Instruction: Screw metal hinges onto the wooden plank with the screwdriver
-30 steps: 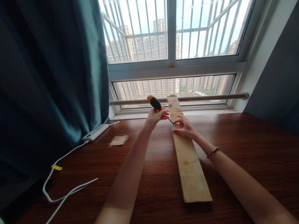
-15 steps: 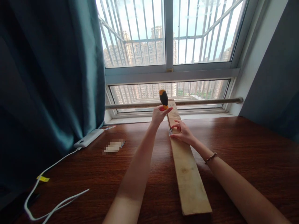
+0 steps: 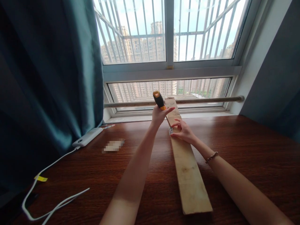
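My left hand (image 3: 159, 115) is closed round a black and yellow screwdriver (image 3: 158, 100), whose handle leans up to the left. The shaft slants down to a small metal hinge (image 3: 171, 131) at the left edge of a long wooden board (image 3: 191, 175). At that spot the thumb and index finger of my right hand (image 3: 184, 131) pinch the hinge, close to the screwdriver's tip. Any screw under the tip is too small to make out. The rest of my right hand lies over the board.
The board rests on a dark red-brown wooden table (image 3: 234, 156). To the left lie a blurred pale item (image 3: 113, 145), a white power strip (image 3: 87, 137) and its looped white cable (image 3: 52, 164). A blue curtain (image 3: 86, 62) hangs left; a metal rail (image 3: 211, 100) crosses before the window.
The screwdriver's handle has tipped further to the left, and my left hand has turned with it. My right hand stays at the hinge. The whole view has shifted slightly.
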The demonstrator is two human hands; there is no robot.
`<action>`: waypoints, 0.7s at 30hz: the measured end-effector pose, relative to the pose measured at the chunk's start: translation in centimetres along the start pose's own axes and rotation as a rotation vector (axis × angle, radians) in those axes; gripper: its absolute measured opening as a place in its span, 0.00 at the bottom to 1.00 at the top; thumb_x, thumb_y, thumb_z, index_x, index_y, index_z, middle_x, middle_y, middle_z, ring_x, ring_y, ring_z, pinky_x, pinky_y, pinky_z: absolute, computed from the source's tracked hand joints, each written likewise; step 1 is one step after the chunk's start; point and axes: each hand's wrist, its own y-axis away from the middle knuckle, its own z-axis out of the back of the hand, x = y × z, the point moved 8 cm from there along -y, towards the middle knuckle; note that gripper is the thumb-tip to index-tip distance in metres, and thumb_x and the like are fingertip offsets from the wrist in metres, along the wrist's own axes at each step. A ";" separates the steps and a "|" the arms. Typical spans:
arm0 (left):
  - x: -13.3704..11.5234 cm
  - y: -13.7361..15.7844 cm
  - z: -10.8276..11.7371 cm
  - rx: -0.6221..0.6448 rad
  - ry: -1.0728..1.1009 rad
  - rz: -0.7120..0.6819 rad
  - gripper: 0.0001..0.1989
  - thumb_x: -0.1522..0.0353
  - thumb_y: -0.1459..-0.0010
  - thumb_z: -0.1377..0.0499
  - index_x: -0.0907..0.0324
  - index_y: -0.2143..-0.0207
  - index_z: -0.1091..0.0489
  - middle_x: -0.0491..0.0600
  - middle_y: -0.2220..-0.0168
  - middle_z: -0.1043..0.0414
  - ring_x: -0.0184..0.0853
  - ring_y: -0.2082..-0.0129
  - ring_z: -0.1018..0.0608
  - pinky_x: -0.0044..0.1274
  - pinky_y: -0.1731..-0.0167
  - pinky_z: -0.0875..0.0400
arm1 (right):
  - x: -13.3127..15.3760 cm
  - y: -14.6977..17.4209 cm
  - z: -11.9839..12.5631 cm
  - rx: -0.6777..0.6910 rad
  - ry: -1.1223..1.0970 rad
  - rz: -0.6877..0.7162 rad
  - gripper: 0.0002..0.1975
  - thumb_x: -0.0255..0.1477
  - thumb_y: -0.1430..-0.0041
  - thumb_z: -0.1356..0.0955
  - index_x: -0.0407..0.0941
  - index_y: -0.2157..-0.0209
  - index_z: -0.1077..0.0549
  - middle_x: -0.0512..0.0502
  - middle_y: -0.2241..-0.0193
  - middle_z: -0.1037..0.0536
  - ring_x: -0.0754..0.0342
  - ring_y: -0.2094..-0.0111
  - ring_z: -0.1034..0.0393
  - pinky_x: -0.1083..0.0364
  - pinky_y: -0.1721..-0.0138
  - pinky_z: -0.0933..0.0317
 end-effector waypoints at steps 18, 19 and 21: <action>0.2 0.0 1.8 -0.116 0.323 0.107 0.23 0.75 0.72 0.31 0.60 0.74 0.42 0.39 0.79 0.36 0.30 0.76 0.26 0.24 0.71 0.32 | -0.2 0.0 -0.1 -0.016 0.007 0.028 0.33 0.36 0.62 0.25 0.45 0.52 0.36 0.44 0.59 0.26 0.51 0.64 0.35 0.50 0.58 0.40; 0.2 0.1 1.5 -0.094 0.360 0.131 0.22 0.76 0.71 0.32 0.61 0.75 0.42 0.39 0.80 0.36 0.30 0.75 0.26 0.24 0.71 0.31 | -0.2 0.0 -0.1 -0.017 0.006 0.025 0.34 0.35 0.62 0.25 0.45 0.52 0.37 0.44 0.59 0.26 0.51 0.64 0.35 0.50 0.58 0.40; 0.2 0.2 1.3 -0.060 0.389 0.178 0.19 0.77 0.69 0.33 0.62 0.76 0.40 0.43 0.80 0.33 0.31 0.75 0.25 0.26 0.70 0.32 | -0.2 0.0 -0.2 -0.017 0.000 0.021 0.34 0.35 0.62 0.25 0.45 0.51 0.37 0.44 0.59 0.26 0.51 0.63 0.35 0.51 0.58 0.40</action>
